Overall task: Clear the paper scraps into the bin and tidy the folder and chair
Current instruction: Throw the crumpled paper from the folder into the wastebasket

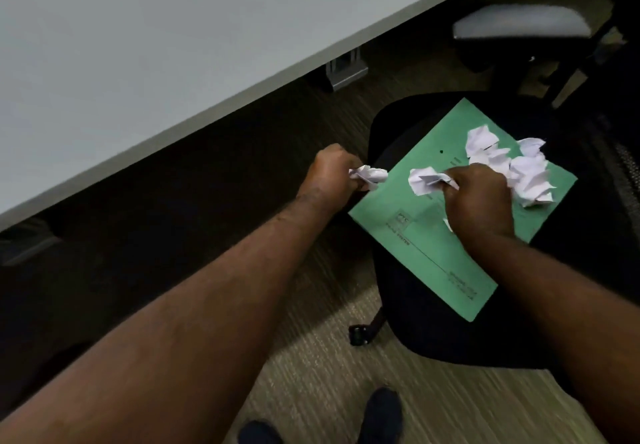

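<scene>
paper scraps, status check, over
Left hand and right hand each grip a scrap. More paper scraps on green folder, on chair. No bin visible.

The bench (145,45) edge blocks the way on the left above the chair (433,333); open floor (311,374) lies near the feet.

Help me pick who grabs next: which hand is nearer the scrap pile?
Right. The right hand touches the scrap pile on the folder; the left hand is off its edge.
</scene>
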The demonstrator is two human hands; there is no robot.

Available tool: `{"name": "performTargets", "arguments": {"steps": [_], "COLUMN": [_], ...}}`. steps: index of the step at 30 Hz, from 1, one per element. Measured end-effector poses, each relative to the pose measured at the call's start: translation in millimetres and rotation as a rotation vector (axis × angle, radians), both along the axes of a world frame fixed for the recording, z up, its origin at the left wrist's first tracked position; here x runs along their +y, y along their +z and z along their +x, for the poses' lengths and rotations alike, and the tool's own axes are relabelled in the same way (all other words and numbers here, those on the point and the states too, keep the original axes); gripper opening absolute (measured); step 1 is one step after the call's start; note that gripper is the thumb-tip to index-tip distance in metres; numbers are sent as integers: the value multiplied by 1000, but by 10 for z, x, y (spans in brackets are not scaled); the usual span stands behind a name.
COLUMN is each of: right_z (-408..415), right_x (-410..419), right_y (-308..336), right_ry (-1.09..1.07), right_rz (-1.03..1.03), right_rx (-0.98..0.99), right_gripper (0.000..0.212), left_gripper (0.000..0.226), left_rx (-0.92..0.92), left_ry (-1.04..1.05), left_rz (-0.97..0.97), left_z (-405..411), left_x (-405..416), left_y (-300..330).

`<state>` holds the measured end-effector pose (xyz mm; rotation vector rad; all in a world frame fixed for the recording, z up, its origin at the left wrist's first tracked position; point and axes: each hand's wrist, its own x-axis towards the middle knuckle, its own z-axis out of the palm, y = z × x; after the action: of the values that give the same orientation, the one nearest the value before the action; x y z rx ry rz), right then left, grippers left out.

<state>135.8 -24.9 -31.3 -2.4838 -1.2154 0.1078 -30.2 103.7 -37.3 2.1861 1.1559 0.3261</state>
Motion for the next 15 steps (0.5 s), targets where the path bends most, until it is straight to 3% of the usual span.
{"name": "performTargets", "arguments": {"steps": [15], "right_z": [-2809], "right_x": [725], "right_y": [-416], "right_ry": [508], "right_rz": [-39], "right_rx": [66], "right_gripper": [14], "left_gripper": [32], "left_rx": [71], "left_ry": [416], "left_rz": [-76], "left_z": [-3232], "left_x": [-93], "left_y": [-353]}}
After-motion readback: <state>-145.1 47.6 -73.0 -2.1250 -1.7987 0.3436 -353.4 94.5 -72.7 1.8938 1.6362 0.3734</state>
